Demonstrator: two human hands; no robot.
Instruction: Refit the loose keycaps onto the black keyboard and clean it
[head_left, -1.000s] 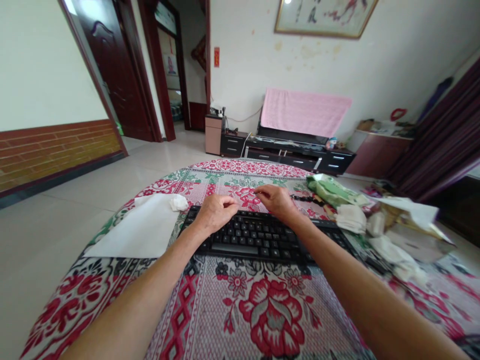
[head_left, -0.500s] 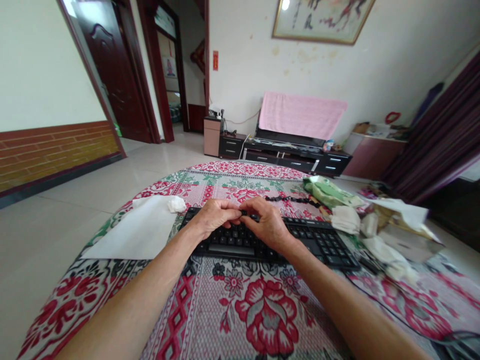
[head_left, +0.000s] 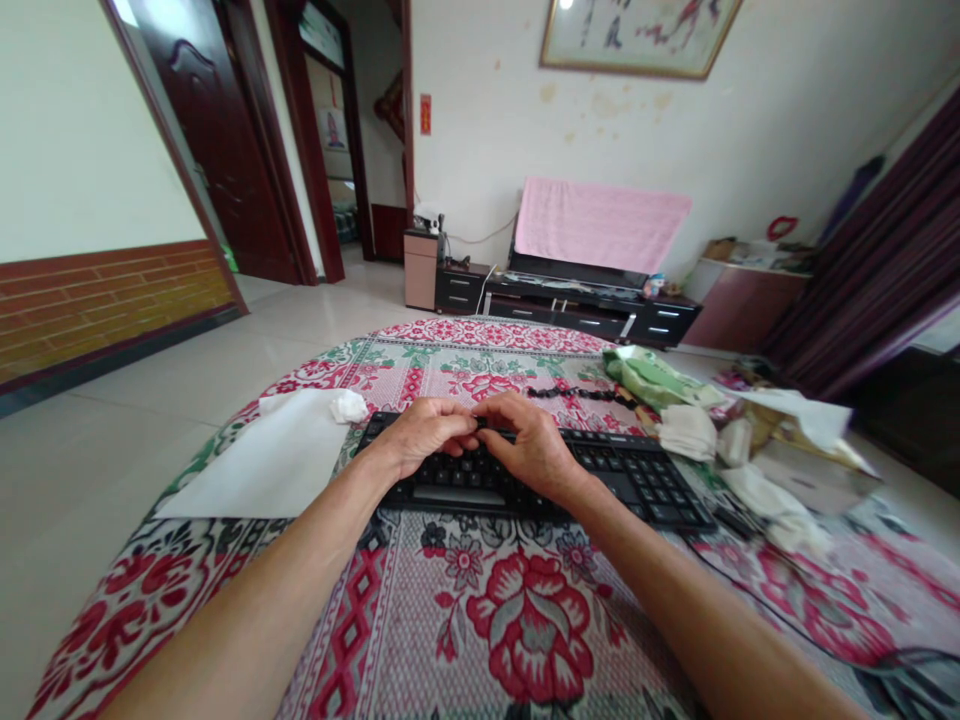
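Right hand [head_left: 531, 442] has swung in since a second ago, from above the keyboard's far edge to fingertip contact with the left hand [head_left: 426, 435]; left barely shifted. Both sit over the keyboard [head_left: 465, 472], which lies flat, long edge to the person, probably so all keys are in reach. Left fingertips bunched close, right thumb and index arched round them; can't tell if a small piece is clamped between. Likely held nose to nose so one hand steadies while the other works finely. Left of keyboard: paper sheet [head_left: 259, 465], tissue wad [head_left: 349, 406] on its far corner, maybe weighing it down. Beyond keyboard: row of small black pieces [head_left: 577, 393], perhaps lined up to stay handy. Right of keyboard: green packet [head_left: 660, 382], white cloth [head_left: 688, 432], box [head_left: 814, 470], seemingly pushed aside for elbow room. Cable [head_left: 757, 595] trails off keyboard's near right corner.
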